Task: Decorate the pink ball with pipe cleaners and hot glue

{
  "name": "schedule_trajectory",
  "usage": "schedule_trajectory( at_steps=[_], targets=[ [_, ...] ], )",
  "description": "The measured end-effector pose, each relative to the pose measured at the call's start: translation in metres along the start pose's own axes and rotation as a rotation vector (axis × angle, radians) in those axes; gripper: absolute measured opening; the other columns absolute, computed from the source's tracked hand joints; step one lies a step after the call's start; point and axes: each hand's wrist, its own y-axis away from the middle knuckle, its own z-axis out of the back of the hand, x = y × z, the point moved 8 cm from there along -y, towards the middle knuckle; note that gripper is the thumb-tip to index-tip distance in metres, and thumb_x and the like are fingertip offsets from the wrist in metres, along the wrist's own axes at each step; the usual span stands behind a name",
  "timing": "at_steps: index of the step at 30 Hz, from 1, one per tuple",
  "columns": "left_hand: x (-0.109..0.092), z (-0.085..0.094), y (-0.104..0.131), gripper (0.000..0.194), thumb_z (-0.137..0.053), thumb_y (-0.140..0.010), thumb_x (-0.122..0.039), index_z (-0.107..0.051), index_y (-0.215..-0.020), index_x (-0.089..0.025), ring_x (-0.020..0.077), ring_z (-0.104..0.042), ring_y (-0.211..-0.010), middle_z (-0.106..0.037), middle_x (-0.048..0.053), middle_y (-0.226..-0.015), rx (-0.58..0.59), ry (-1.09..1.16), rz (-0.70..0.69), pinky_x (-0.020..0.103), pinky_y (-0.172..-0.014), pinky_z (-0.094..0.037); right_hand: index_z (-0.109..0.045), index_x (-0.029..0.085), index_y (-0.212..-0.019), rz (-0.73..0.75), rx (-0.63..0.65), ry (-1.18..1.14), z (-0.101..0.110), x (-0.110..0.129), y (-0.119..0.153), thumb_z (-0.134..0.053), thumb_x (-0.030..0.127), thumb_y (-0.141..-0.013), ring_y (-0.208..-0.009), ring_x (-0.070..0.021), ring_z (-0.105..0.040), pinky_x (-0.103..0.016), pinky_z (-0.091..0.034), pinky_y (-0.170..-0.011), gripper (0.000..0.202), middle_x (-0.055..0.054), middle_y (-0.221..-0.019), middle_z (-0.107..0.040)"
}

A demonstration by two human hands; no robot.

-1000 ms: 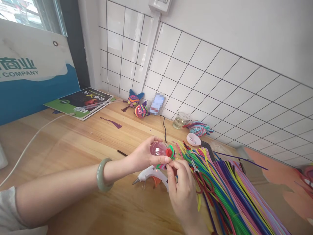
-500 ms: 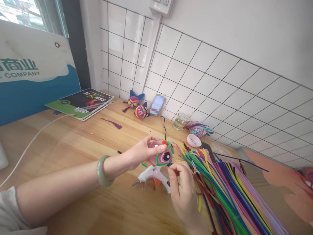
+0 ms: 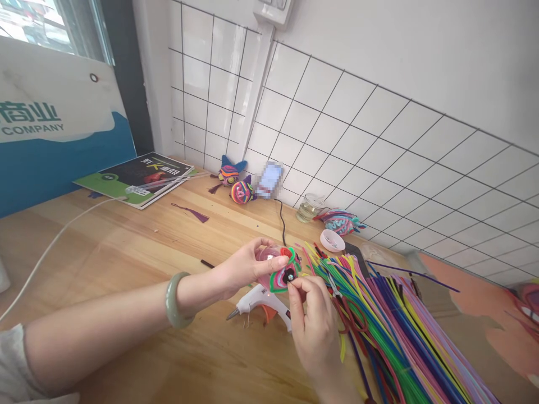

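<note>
My left hand (image 3: 246, 264) is closed around a clear pink ball ornament (image 3: 278, 280), its thumb on the front. Pink, green and red pipe cleaners cover part of that ball, with a round black eye on the side towards me. My right hand (image 3: 315, 320) pinches at the lower edge of the eye; its fingertips hide what, if anything, is between them. A white hot glue gun (image 3: 263, 300) lies on the table below the ball, its nozzle pointing left and a small light showing.
A large pile of coloured pipe cleaners (image 3: 404, 342) covers the right, with red-handled scissors (image 3: 351, 314) on it. Along the wall stand finished ornaments (image 3: 242, 191), a phone (image 3: 270, 179), a glass jar (image 3: 309, 209) and a pink dish (image 3: 332, 240). Booklets (image 3: 138, 177) lie back left.
My right fingertips have moved up from under the ball's face to the edge of the black eye. The ball has turned and dropped slightly in my left hand. The view has shifted a little.
</note>
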Motion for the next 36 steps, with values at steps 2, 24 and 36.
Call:
schedule_trajectory(
  at_steps=[2, 24, 36],
  targets=[
    [0.0, 0.002, -0.001, 0.054, -0.073, -0.069, -0.049, -0.05, -0.106, -0.016, 0.0169, -0.062, -0.082, -0.063, 0.009, -0.103, -0.015, 0.001, 0.012, 0.023, -0.059, -0.046, -0.05, 0.019, -0.086, 0.018, 0.011, -0.011, 0.0, 0.002, 0.0, -0.045, 0.013, -0.092, -0.069, -0.0154, -0.057, -0.028, -0.048, -0.061, 0.01, -0.003, -0.075, -0.055],
    [-0.015, -0.008, 0.005, 0.049, -0.079, -0.065, -0.034, -0.051, -0.101, -0.017, 0.0182, -0.063, -0.089, -0.066, 0.006, -0.101, -0.015, -0.035, -0.188, 0.03, -0.076, -0.048, -0.051, 0.019, -0.092, 0.027, 0.012, 0.078, 0.003, 0.006, -0.001, -0.047, 0.014, -0.093, -0.073, -0.0173, -0.056, -0.031, -0.048, -0.064, 0.007, -0.005, -0.079, -0.056],
    [-0.012, 0.004, 0.0, 0.055, -0.073, -0.069, -0.047, -0.049, -0.108, -0.017, 0.019, -0.063, -0.088, -0.062, 0.009, -0.107, -0.06, -0.131, -0.106, 0.029, -0.069, -0.05, -0.049, 0.018, -0.09, 0.05, 0.022, -0.022, 0.005, 0.012, 0.002, -0.045, 0.012, -0.093, -0.073, -0.0157, -0.054, -0.027, -0.047, -0.064, 0.008, -0.004, -0.077, -0.054]
  ],
)
